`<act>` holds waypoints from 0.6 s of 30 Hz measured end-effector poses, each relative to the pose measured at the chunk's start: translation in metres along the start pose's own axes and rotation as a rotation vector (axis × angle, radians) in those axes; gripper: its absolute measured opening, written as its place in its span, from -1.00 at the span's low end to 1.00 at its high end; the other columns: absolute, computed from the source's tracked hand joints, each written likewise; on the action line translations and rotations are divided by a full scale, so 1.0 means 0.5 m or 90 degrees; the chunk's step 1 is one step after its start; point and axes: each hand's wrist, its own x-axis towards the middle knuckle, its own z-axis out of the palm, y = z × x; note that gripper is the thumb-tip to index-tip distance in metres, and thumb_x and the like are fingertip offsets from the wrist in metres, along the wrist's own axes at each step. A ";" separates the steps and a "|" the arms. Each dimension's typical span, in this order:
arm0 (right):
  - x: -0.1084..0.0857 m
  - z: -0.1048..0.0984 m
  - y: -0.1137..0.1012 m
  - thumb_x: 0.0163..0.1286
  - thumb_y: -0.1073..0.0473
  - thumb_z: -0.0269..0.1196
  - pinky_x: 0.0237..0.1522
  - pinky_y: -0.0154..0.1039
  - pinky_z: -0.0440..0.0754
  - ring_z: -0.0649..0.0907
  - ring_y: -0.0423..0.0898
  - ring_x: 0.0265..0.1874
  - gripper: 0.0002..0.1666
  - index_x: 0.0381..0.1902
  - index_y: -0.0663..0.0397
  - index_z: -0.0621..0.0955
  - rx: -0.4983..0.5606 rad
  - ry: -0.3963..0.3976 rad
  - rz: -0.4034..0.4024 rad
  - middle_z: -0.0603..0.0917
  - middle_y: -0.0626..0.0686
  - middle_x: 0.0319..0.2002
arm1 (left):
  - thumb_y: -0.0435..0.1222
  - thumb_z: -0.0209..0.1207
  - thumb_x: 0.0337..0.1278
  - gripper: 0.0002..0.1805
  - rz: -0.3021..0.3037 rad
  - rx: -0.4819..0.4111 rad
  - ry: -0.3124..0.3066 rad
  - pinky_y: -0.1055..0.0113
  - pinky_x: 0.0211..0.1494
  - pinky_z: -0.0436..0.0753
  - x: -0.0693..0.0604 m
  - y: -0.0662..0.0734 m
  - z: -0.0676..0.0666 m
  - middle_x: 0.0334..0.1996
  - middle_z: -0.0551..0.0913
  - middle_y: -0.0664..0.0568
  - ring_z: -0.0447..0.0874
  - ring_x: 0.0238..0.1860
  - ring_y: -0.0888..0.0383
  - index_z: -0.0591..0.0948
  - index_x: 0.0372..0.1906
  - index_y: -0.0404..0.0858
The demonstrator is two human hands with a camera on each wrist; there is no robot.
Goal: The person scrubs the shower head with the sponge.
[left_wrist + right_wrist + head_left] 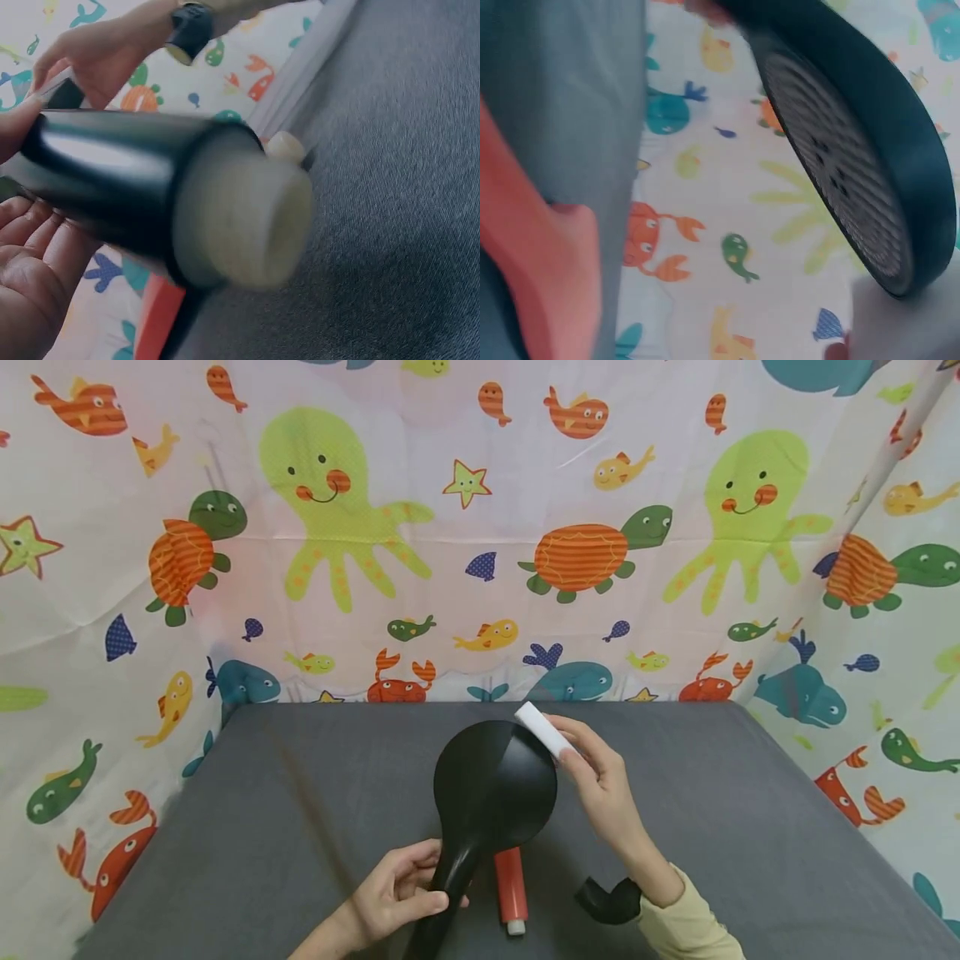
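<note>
A black handheld shower head is raised above the grey table, its smooth back toward the head view. My left hand grips its handle, thumb across the top. In the left wrist view the handle ends in a pale, blurred connector. My right hand pinches a white block against the upper right rim. The right wrist view shows the ridged spray face side-on, with the white block at its edge. Below the shower head is a red tube with a white cap, its upper end hidden.
A dark grey cloth covers the table. Behind and beside it hangs a white curtain printed with sea animals. A black wrist camera sits at the right wrist. A red object fills the right wrist view's near left.
</note>
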 end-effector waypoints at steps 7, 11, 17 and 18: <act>-0.002 -0.008 -0.003 0.41 0.40 -0.04 -0.17 -0.32 0.55 0.55 -0.10 -0.10 -0.63 0.13 0.21 0.48 0.007 0.008 0.043 0.54 0.13 0.03 | -0.67 -0.07 0.16 -0.55 0.022 0.071 0.018 0.03 -0.12 0.58 0.004 0.005 0.002 0.05 0.46 -0.38 0.60 -0.04 -0.06 0.23 0.18 -0.65; -0.038 0.012 0.003 0.38 0.44 -0.02 -0.26 -0.20 0.58 0.56 -0.11 -0.07 -0.62 0.14 0.23 0.40 0.027 0.012 0.061 0.48 0.11 0.06 | -0.68 -0.04 0.12 -0.56 0.040 0.113 0.081 0.19 -0.11 0.62 0.004 0.011 -0.001 0.02 0.53 -0.25 0.63 -0.10 -0.07 0.25 0.15 -0.66; -0.072 0.039 0.010 0.38 0.44 -0.02 -0.33 -0.09 0.58 0.57 -0.10 -0.08 -0.62 0.14 0.23 0.31 0.059 0.010 0.083 0.40 0.12 0.11 | -0.69 -0.01 0.10 -0.53 0.047 0.184 0.106 0.16 -0.16 0.64 0.002 0.019 -0.010 0.05 0.51 -0.29 0.63 -0.12 -0.08 0.27 0.16 -0.64; -0.070 0.039 0.009 0.38 0.44 -0.03 -0.34 -0.09 0.58 0.57 -0.09 -0.09 -0.62 0.15 0.23 0.31 0.059 0.017 0.081 0.40 0.13 0.11 | -0.69 -0.01 0.10 -0.53 0.052 0.198 0.100 0.13 -0.18 0.64 0.002 0.020 -0.012 0.04 0.51 -0.29 0.63 -0.12 -0.08 0.27 0.16 -0.63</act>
